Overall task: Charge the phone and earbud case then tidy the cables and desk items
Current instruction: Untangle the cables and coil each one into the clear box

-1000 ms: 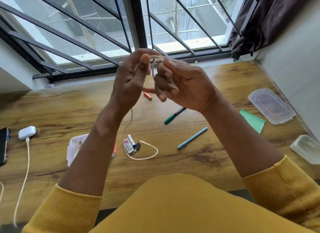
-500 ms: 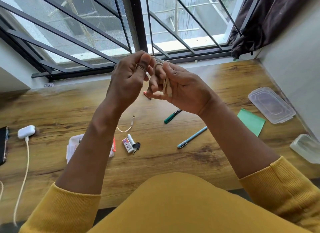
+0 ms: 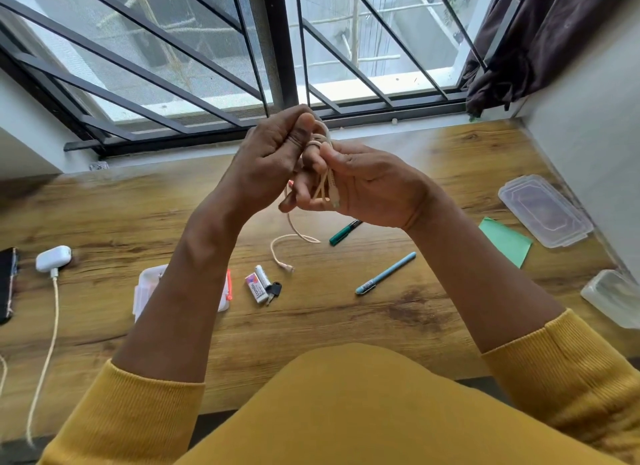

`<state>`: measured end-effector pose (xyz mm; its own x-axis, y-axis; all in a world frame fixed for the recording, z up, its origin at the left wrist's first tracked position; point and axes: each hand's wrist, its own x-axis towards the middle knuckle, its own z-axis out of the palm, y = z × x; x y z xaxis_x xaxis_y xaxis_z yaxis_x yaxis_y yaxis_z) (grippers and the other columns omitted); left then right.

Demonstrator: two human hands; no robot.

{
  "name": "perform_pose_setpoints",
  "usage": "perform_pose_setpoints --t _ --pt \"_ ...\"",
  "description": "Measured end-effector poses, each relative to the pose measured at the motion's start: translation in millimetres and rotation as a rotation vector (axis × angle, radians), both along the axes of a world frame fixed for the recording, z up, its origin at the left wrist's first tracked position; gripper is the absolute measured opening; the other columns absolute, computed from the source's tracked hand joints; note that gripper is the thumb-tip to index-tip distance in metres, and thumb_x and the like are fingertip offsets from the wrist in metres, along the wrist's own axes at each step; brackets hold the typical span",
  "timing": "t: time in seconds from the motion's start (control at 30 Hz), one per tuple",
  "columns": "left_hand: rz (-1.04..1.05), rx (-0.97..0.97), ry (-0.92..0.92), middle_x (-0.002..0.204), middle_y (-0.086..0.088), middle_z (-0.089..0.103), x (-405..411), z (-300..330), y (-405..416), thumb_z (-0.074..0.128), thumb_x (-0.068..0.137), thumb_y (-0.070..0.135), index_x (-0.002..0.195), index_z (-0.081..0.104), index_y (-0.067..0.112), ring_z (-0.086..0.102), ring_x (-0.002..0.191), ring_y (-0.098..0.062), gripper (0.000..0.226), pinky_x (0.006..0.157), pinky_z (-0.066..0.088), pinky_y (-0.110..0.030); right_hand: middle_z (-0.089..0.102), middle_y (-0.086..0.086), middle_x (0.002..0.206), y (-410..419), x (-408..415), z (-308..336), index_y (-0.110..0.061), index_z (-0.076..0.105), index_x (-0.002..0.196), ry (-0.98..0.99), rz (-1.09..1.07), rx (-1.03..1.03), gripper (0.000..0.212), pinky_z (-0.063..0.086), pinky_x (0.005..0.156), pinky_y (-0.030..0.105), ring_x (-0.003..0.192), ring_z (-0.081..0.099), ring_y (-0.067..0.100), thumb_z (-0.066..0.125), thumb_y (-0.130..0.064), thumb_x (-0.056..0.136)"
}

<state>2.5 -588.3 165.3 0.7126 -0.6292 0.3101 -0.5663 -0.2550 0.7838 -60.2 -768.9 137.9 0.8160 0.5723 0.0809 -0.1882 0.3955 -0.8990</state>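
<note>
Both hands are raised above the wooden desk with a beige cable between them. The cable is looped in coils around the fingers of my right hand, which grips the bundle. My left hand pinches a strand at the top of the coil. The cable's loose tail hangs down and its plug end lies on the desk. At the far left a white earbud case has a beige charging cable plugged in, beside the dark phone at the frame edge.
On the desk lie a green marker, a light blue pen, an eraser, a small white battery-like stick with a key, a clear box under my left forearm, green paper, a clear lid and another clear container.
More of the cable has been wound onto my right hand. The loose tail on the desk has shortened and its plug end has slid from beside the eraser toward the hands.
</note>
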Motion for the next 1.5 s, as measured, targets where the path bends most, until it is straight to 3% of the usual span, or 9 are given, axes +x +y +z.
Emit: perform_pose_setpoints --t 0.2,0.37,0.6,0.7,0.87,1.07,1.27,1.4,1.5 --pt "-0.069 -0.102 0.154 0.092 0.004 0.058 -6.0 0.9 -2.9 0.034 0.113 0.023 0.103 0.061 0.019 0.058 0.087 -0.005 0.029 0.082 0.048 -0.025 0.064 0.024 0.108 3.0 -0.5 -0.8 -0.008 0.048 0.101 0.043 -0.023 0.042 0.036 0.018 0.105 0.063 0.122 0.051 0.044 0.015 -0.019 0.113" --pt "-0.032 -0.044 0.143 0.086 0.005 0.056 -5.6 1.2 -2.9 0.036 0.114 0.023 0.104 0.061 0.005 0.055 0.082 -0.005 0.033 0.078 0.046 -0.026 0.06 0.024 0.11 -0.1 -0.3 -1.2 -0.006 0.049 0.105 0.025 -0.022 0.015 0.031 0.02 0.104 0.066 0.121 0.052 0.046 0.019 -0.013 0.111" --pt "0.049 -0.051 0.151 0.082 0.008 0.057 -4.9 -0.9 -3.5 0.039 0.116 0.023 0.098 0.062 0.013 0.055 0.076 -0.004 0.03 0.07 0.047 -0.023 0.059 0.027 0.115 1.4 -0.2 3.0 -0.003 0.051 0.114 -0.09 -0.071 -0.059 0.024 0.021 0.105 0.084 0.12 0.048 0.05 0.027 -0.003 0.109" --pt "0.106 -0.103 0.194 0.077 0.013 0.06 -3.1 0.9 -2.6 0.041 0.116 0.023 0.089 0.062 0.021 0.057 0.073 -0.002 0.033 0.066 0.048 -0.02 0.053 0.032 0.128 5.9 -2.6 6.6 0.001 0.043 0.131 -0.142 -0.115 -0.076 0.027 0.028 0.099 0.067 0.121 0.046 0.048 0.027 0.001 0.109" --pt "0.179 -0.175 0.25 0.068 0.015 0.062 -2.9 1.3 -0.9 0.041 0.116 0.026 0.081 0.059 0.024 0.057 0.064 -0.001 0.039 0.06 0.047 -0.019 0.055 0.026 0.133 8.0 -4.2 9.4 0.004 0.034 0.147 -0.124 -0.118 -0.105 0.038 0.022 0.113 0.078 0.129 0.048 0.04 0.025 0.004 0.11" --pt "0.224 -0.144 0.367 0.061 0.015 0.056 -3.1 -2.8 -2.4 0.042 0.116 0.026 0.078 0.056 0.022 0.051 0.055 0.0 0.041 0.05 0.041 -0.017 0.061 0.022 0.11 11.7 -3.9 7.5 0.005 0.042 0.141 -0.117 -0.154 -0.154 0.033 0.032 0.097 0.057 0.108 0.052 0.039 0.031 0.003 0.109" --pt "0.154 -0.094 0.582 0.052 -0.002 0.051 -5.2 -3.2 -2.1 0.038 0.117 0.029 0.084 0.061 0.019 0.049 0.046 -0.012 0.041 0.048 0.049 -0.027 0.057 0.025 0.122 13.2 -8.3 6.8 0.001 0.051 0.122 -0.13 -0.184 -0.096 0.025 0.047 0.102 0.049 0.117 0.052 0.039 0.034 0.007 0.105" --pt "0.134 -0.104 0.657 0.035 0.007 0.042 -3.4 0.8 -0.6 0.034 0.117 0.027 0.084 0.059 0.019 0.044 0.032 -0.003 0.043 0.042 0.048 -0.023 0.054 0.025 0.123 19.8 -7.3 4.9 0.006 0.043 0.135 -0.135 -0.158 -0.073 0.041 0.032 0.117 0.073 0.124 0.047 0.046 0.042 0.02 0.097" --pt "0.142 -0.108 0.652 0.034 0.007 0.042 -1.2 1.0 -1.3 0.032 0.118 0.026 0.086 0.058 0.018 0.041 0.03 -0.001 0.042 0.044 0.043 -0.019 0.057 0.024 0.117 20.9 -5.0 3.9 0.005 0.04 0.136 -0.141 -0.162 -0.092 0.05 0.028 0.118 0.074 0.124 0.047 0.049 0.049 0.025 0.091"
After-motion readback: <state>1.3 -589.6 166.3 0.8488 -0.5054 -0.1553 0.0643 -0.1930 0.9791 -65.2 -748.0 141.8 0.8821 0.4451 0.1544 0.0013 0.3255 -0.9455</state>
